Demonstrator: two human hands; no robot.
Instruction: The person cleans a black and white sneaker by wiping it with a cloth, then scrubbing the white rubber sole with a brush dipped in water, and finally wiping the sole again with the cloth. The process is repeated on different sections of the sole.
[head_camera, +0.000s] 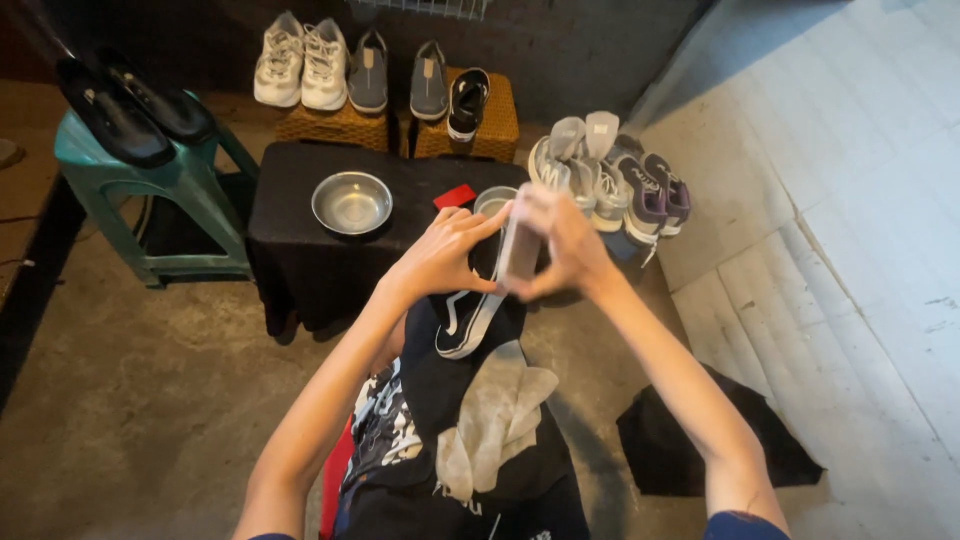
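My left hand (440, 252) and my right hand (560, 245) meet in front of me above my lap. Both are closed around a small pale bottle-like container (520, 250), the left at its upper end, the right around its body. Under the hands a black sneaker with a white sole (470, 315) rests on my lap. A grey-white cloth (495, 415) lies over my dark clothing just below it.
A low black-covered table (300, 250) holds a steel bowl (351, 202), a red card (455, 196) and a second bowl (492, 200). Grey-purple sneakers (615, 185) stand at right, more shoes on woven boxes (335, 125) behind, a teal stool (150, 190) left, black cloth (665, 445) on the floor.
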